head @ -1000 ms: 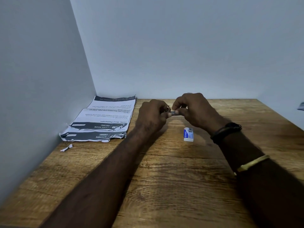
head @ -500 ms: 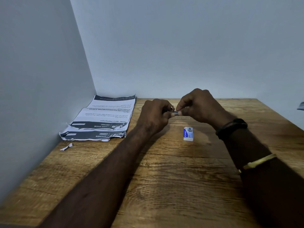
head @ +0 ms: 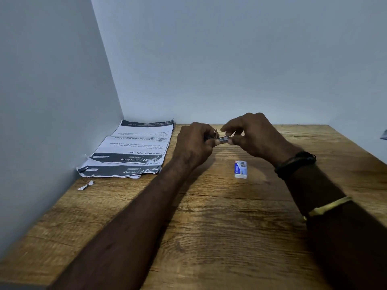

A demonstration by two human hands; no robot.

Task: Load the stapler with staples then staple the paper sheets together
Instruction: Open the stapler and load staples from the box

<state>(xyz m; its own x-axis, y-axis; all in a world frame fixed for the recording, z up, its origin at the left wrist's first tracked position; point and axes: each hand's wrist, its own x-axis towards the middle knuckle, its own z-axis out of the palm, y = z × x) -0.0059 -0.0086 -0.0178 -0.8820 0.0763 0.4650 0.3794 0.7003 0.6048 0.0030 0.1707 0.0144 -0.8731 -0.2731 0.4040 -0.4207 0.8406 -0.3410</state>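
Both hands pinch stapler [head: 222,140], apparently; left hand [head: 194,143], right hand [head: 254,135]; table [head: 209,227] front open.

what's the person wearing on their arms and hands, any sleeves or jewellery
No sleeves show: both forearms are bare to the frame edge. The left hand has nothing visibly worn. By the right hand, a dark corded wristband circles the wrist, and a thin gold-coloured bangle sits further up the forearm. No rings can be made out.

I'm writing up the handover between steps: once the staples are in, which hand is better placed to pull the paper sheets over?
Left, probably. The paper sheets lie on the table just beyond the left hand, while the right hand would have to cross over it.
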